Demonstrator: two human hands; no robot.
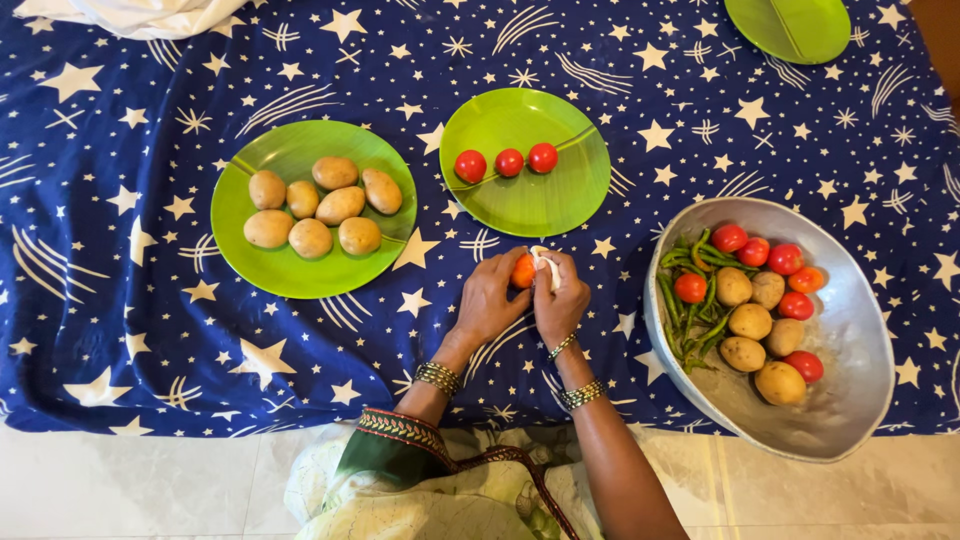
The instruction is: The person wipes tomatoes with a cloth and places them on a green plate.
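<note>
Both hands meet over the star-printed blue cloth (120, 300), near its front edge and a little right of the middle. The left hand (490, 298) is closed around an orange-red tomato (523, 271), its fingers curled over the fruit from the left. The right hand (560, 300) pinches a small white cloth (545, 262) against the same tomato, thumb and fingers folded in on it, so the tomato sits held between the two hands, just above the blue cloth. Directly beyond the hands lies a green leaf-shaped plate (530, 205) bearing three red tomatoes (508, 161) in a row along its midrib. To the left of that, toward the middle-left of the cloth, a round green plate (260, 270) carries seven potatoes (318, 203) in a loose cluster. At the right edge, just beside the right hand, a large metal bowl (850, 340) holds more red tomatoes (770, 255), potatoes (755, 335) and green beans (690, 320) piled toward its left side. Another green plate (790, 28) sits partly out of view at the far right corner, and a bundle of white fabric (150, 15) lies at the far left corner. Pale floor tile (130, 485) shows along the front edge of the blue cloth.
</note>
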